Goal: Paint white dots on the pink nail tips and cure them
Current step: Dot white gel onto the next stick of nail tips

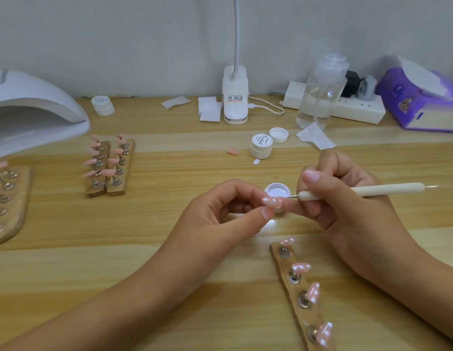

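While left fingers [267, 214] pinch a nail tip [272, 201], right fingers [311, 177] grip the pen [372, 190] beside white-filled jar [277, 191].

The curing lamp [30, 102] is cut off at left. The purple pack [420, 102] at right is blurred. The left hand [220, 211] partly hides the small open pot [277, 191].

nail-art desk: curing lamp [30, 110], nail-tip stands [109, 165]

Desk lamp base [235, 97]: white, gooseneck, on wooden table [149, 231] by the wall.
Just left of it: white pads [209, 108].
To its right, in order: clear pump bottle [321, 95], power strip [359, 111], purple tissue pack [420, 105].
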The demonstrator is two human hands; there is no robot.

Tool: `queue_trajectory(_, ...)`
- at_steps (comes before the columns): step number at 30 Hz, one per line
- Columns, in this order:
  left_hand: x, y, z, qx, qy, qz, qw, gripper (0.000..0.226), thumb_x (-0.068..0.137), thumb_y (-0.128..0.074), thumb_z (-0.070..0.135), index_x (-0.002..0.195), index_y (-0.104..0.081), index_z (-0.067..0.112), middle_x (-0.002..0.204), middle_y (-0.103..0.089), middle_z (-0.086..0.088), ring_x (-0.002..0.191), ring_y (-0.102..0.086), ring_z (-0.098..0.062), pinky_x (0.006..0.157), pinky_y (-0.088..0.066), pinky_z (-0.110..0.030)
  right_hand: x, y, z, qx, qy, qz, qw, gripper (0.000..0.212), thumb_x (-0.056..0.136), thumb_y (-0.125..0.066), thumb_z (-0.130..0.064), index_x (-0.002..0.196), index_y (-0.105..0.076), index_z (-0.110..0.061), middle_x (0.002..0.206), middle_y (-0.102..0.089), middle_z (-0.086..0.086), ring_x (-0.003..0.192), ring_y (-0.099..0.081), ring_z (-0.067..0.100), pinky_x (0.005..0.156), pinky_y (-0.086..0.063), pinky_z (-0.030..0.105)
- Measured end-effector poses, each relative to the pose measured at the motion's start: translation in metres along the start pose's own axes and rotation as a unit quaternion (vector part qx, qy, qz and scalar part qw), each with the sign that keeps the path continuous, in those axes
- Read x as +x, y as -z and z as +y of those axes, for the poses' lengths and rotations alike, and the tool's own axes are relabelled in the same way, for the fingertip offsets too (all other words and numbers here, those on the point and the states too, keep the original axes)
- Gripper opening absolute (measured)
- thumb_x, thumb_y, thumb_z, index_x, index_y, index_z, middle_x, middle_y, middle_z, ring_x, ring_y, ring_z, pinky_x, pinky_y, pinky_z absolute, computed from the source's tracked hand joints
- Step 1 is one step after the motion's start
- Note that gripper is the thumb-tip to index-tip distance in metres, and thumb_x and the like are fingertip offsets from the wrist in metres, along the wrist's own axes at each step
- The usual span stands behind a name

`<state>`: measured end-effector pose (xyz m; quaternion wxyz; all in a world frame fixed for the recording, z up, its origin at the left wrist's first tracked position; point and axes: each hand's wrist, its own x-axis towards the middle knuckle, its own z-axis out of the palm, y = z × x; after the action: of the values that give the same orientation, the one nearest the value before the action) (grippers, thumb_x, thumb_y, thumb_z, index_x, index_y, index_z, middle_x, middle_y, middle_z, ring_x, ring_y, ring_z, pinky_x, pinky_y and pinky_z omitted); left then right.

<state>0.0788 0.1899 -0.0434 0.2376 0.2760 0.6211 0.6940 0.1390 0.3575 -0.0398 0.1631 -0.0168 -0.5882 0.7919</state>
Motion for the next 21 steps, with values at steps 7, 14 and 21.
queue_trajectory(7, 0.0006, 0.0007, -0.0013, 0.001, 0.001, -0.001, 1.000, 0.010, 0.076, -0.069, 0.018, 0.080, -0.072, 0.027, 0.078, -0.067, 0.012, 0.072, -0.058, -0.002, 0.069, -0.048, -0.014, 0.0000, -0.0005, -0.0016, 0.008, -0.015, -0.004, 1.000, 0.029, 0.074, -0.071, -0.014, 0.055, -0.050, -0.021, 0.052, -0.046, 0.000, 0.049, -0.054, 0.007, 0.070, -0.059, 0.035)
queue_trajectory(14, 0.0000, 0.0007, -0.0017, 0.002, -0.003, 0.000, 1.000, 0.012, 0.076, -0.069, 0.018, 0.079, -0.072, 0.030, 0.078, -0.067, 0.013, 0.071, -0.058, -0.001, 0.069, -0.048, -0.014, 0.0003, -0.0017, -0.0009, 0.006, -0.012, -0.004, 1.000, 0.029, 0.078, -0.061, -0.012, 0.053, -0.052, -0.022, 0.054, -0.051, -0.003, 0.049, -0.054, 0.005, 0.068, -0.059, 0.032)
queue_trajectory(21, 0.0000, 0.0008, -0.0014, 0.005, -0.003, -0.003, 1.000, 0.011, 0.077, -0.069, 0.019, 0.079, -0.072, 0.030, 0.076, -0.066, 0.015, 0.071, -0.058, -0.001, 0.070, -0.048, -0.014, 0.0007, 0.0011, 0.0002, -0.006, -0.009, -0.022, 1.000, 0.025, 0.072, -0.071, -0.017, 0.056, -0.052, -0.022, 0.059, -0.052, -0.005, 0.050, -0.053, 0.005, 0.069, -0.058, 0.030)
